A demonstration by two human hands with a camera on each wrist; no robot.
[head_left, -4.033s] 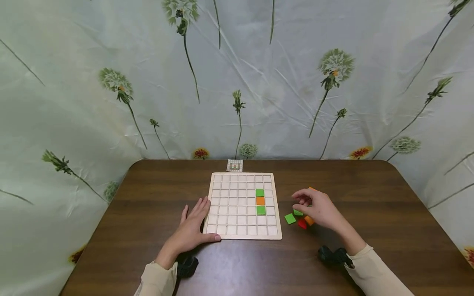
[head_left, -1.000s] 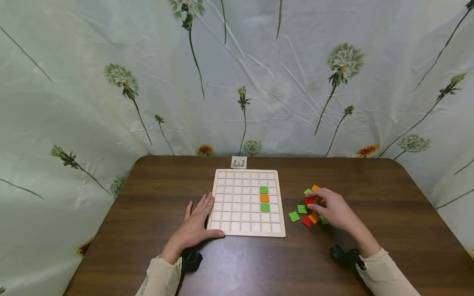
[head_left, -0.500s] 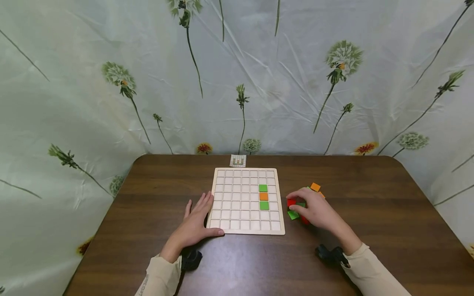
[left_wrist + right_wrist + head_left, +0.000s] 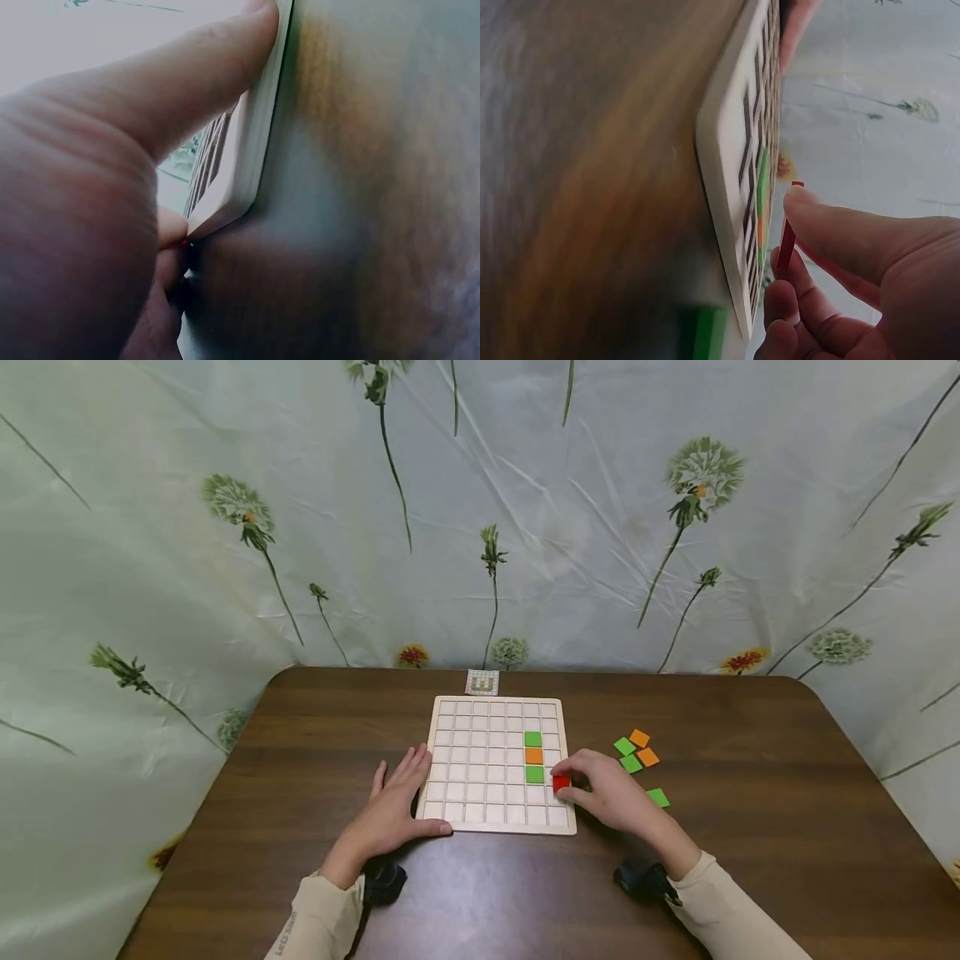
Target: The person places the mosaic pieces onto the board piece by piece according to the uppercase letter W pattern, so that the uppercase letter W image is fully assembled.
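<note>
A pale wooden grid board (image 4: 476, 793) lies flat on the table. Within one of its right-hand columns, an orange tile (image 4: 533, 756) sits between a green tile (image 4: 532, 739) behind and another green tile (image 4: 534, 774) in front. My left hand (image 4: 384, 814) rests at the near left corner, fingers straight along the side and thumb on the front edge. Over the right edge, my right hand (image 4: 611, 787) pinches a red square tile (image 4: 561, 783) between thumb and fingers. In the right wrist view this red tile (image 4: 787, 244) is held tilted above the grid.
Loose green tiles (image 4: 625, 747) and orange tiles (image 4: 647, 757) lie to the right of the board. One green tile (image 4: 657, 797) is nearer the right forearm. A small printed grid card (image 4: 482, 682) is at the table's back edge, before a flowered curtain (image 4: 585, 543).
My right hand, earlier over the loose tiles without a visible tile, has picked up the red tile and carried it left to the board. My left hand stays at the board's corner.
</note>
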